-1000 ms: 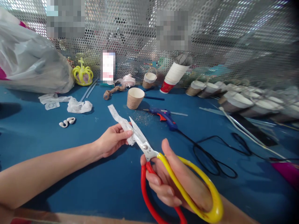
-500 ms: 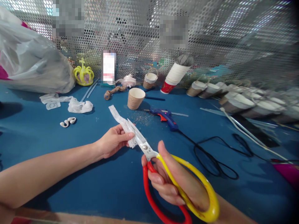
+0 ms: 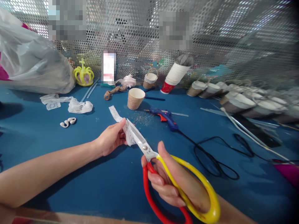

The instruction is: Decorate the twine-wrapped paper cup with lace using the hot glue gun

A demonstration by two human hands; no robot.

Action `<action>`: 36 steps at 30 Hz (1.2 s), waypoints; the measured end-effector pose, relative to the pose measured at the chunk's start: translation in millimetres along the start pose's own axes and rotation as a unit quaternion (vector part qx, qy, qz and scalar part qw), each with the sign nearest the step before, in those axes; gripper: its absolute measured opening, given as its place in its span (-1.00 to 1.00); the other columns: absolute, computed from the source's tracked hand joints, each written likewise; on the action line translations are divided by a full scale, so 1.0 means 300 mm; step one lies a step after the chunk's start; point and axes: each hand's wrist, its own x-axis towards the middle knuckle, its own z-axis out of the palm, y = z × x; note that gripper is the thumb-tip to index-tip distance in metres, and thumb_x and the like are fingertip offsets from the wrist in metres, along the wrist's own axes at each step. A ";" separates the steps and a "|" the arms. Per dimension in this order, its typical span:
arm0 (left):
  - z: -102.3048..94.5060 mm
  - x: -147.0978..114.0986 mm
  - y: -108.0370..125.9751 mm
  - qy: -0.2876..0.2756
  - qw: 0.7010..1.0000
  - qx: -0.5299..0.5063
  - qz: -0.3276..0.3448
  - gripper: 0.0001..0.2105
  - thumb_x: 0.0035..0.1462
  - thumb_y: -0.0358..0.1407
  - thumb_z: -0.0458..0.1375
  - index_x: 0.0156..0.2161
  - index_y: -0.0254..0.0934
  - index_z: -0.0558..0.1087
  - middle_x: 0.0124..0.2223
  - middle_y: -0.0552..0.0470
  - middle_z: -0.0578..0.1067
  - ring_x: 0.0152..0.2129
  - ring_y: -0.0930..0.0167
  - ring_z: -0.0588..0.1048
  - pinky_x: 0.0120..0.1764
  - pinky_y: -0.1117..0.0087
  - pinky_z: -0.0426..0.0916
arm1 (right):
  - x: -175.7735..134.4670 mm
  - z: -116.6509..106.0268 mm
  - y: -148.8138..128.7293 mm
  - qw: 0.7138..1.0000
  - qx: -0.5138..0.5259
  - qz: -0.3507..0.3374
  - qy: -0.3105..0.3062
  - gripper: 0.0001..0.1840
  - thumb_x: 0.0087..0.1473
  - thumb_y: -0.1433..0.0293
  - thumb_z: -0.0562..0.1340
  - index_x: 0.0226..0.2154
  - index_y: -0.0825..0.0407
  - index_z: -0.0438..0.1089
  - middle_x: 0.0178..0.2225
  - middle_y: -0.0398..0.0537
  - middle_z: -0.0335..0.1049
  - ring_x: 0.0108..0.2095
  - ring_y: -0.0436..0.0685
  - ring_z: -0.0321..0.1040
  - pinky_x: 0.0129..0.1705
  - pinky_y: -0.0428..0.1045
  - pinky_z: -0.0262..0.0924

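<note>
Between the thumb and fingers of my left hand [image 3: 112, 137] is a strip of white lace ribbon [image 3: 129, 133], one end reaching up and away to the left, the other hanging below the thumb. My right hand [image 3: 168, 177] is closed around the handles of large scissors [image 3: 143, 144], one loop yellow and one red. Their blades lie against the lace, close to my left fingertips; whether the lace sits between them I cannot tell. Beyond the hands a twine-wrapped cup [image 3: 135, 99] stands upright.
A blue glue gun [image 3: 167, 118] lies right of the cup, its black cord [image 3: 210, 161] looping rightward. More lace [image 3: 80, 105] is at left, near a plastic bag [image 3: 35, 59] and a yellow crown [image 3: 83, 74]. Stacked paper cups [image 3: 175, 76] and several small baskets [image 3: 243, 101] line the mesh.
My left thumb has slid up along the lace, towards the scissor tips, and the lower lace end hangs freer. My right hand and the scissors have hardly moved.
</note>
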 end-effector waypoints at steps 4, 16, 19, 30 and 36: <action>0.004 0.006 0.012 0.032 0.999 0.015 0.003 -0.74 0.18 -0.27 0.02 -0.37 -0.43 0.45 -0.50 -0.05 0.48 -0.57 0.48 0.42 -0.51 0.48 0.28 | -0.001 -0.003 0.005 1.000 0.000 0.005 -0.004 -0.32 0.06 -0.13 -0.18 -0.47 0.02 0.35 -0.72 -0.28 0.07 -0.85 -0.22 -0.19 -0.87 -0.31 -0.13; 0.001 0.006 -0.001 0.069 0.997 0.012 0.034 -0.87 0.05 -0.35 0.18 -0.38 -0.43 0.47 -0.66 0.11 0.37 -0.64 0.54 0.38 -0.48 0.52 0.26 | 0.004 -0.021 0.009 0.999 0.037 0.010 -0.030 -0.23 -0.04 -0.22 -0.17 -0.45 0.06 0.40 -0.71 -0.24 0.13 -0.83 -0.21 -0.08 -0.85 -0.29 -0.06; -0.002 0.010 -0.006 0.067 0.997 0.010 0.034 -0.88 0.03 -0.35 0.20 -0.37 -0.43 0.46 -0.64 0.11 0.37 -0.66 0.55 0.37 -0.50 0.52 0.24 | 0.006 -0.028 0.015 0.999 0.044 0.008 -0.030 -0.20 -0.11 -0.26 -0.14 -0.43 0.06 0.41 -0.70 -0.23 0.14 -0.82 -0.20 -0.03 -0.83 -0.28 -0.04; -0.002 0.004 -0.018 0.038 0.999 0.012 0.031 -0.81 -0.03 -0.28 0.25 -0.44 -0.42 0.43 -0.54 0.04 0.46 -0.64 0.56 0.35 -0.48 0.49 0.22 | 0.007 -0.021 -0.007 0.999 0.036 0.022 -0.033 -0.20 -0.16 -0.28 -0.12 -0.43 0.03 0.42 -0.69 -0.20 0.18 -0.80 -0.19 0.01 -0.83 -0.28 -0.03; -0.009 0.006 -0.019 0.038 0.999 0.020 0.027 -0.81 -0.03 -0.28 0.24 -0.46 -0.41 0.42 -0.58 0.07 0.44 -0.67 0.57 0.32 -0.51 0.50 0.19 | 0.013 -0.021 -0.011 1.000 0.006 0.021 -0.010 -0.24 -0.10 -0.25 -0.13 -0.47 0.03 0.39 -0.71 -0.23 0.13 -0.82 -0.20 -0.04 -0.85 -0.28 -0.05</action>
